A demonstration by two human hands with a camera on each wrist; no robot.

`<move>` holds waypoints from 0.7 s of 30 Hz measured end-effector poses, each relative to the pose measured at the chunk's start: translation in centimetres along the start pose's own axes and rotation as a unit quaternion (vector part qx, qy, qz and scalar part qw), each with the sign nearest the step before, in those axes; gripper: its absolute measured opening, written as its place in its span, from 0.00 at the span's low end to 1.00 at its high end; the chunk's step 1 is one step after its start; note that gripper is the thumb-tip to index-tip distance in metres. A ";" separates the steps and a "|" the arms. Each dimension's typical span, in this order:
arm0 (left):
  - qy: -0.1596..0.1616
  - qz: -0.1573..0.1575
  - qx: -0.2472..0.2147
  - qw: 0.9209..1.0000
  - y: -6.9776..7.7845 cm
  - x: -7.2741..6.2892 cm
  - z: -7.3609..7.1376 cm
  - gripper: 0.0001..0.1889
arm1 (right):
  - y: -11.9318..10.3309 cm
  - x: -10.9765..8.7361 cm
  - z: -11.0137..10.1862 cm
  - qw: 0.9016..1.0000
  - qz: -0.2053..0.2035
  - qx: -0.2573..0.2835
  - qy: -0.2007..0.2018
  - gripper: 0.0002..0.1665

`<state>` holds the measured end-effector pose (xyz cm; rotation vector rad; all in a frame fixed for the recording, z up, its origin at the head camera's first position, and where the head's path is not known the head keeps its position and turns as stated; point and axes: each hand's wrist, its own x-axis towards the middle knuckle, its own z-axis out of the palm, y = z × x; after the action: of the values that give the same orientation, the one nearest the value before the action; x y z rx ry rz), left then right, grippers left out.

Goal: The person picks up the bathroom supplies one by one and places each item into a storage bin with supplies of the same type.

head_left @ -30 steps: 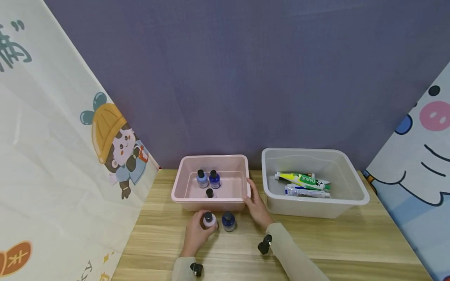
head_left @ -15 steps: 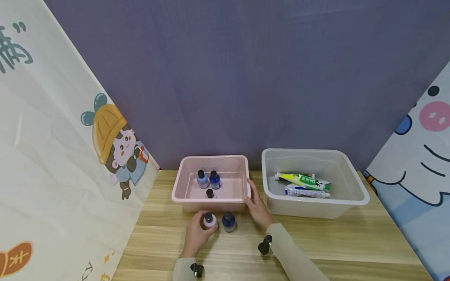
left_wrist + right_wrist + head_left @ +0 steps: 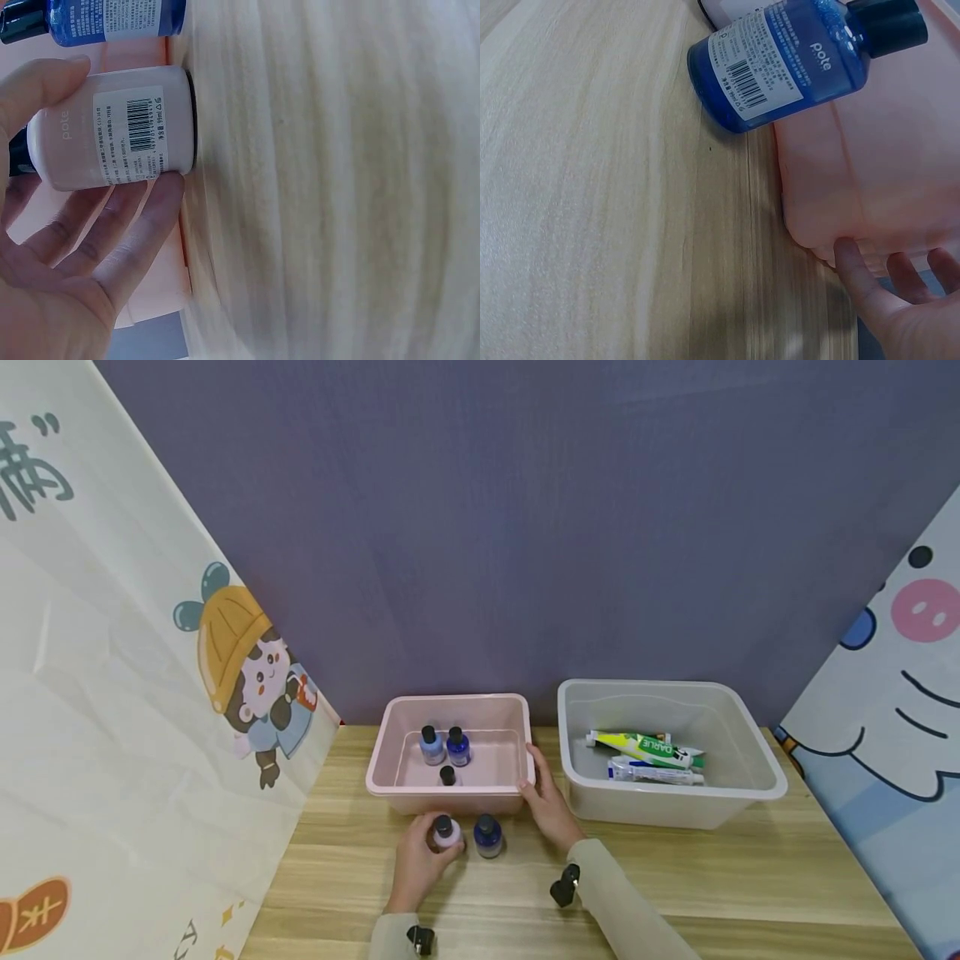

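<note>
My left hand (image 3: 420,860) grips a pale pink bottle (image 3: 142,131) with a black cap, thumb on one side and fingers on the other. The bottle stands upright at the table in front of a pink plastic bin (image 3: 457,803). Just to its right is a dark blue bottle (image 3: 780,64) with a black cap and a white barcode label, touched by neither hand. With thumb and fingers around the bin's front right corner, my right hand (image 3: 551,810) holds the bin. Inside it stand a light blue bottle (image 3: 432,750), a deep blue bottle (image 3: 459,750) and a black-capped bottle (image 3: 447,776), its body mostly hidden.
A larger whitish bin (image 3: 675,806) stands right of the pink one, with several toothpaste tubes (image 3: 652,750) lying inside. Both bins sit on the wooden table (image 3: 720,885), close to a purple-grey back wall (image 3: 510,543). Printed panels (image 3: 120,652) flank the table.
</note>
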<state>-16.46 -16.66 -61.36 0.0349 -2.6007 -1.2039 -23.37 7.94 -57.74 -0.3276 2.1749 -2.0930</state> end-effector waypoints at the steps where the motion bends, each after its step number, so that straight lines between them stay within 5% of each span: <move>1: 0.002 0.003 0.000 1.000 0.0 0.0 0.0 0.27 | -0.1 0.0 0.0 1.000 0.000 0.000 -0.001 0.40; 21: 0.026 0.040 0.007 0.999 0.7 0.2 -0.7 0.28 | 0.4 0.2 -0.3 1.000 0.004 -0.025 -0.003 0.40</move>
<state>-16.39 -16.77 -60.31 -0.0342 -2.5412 -1.1419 -23.71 8.16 -58.16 -0.3288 2.2244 -2.0334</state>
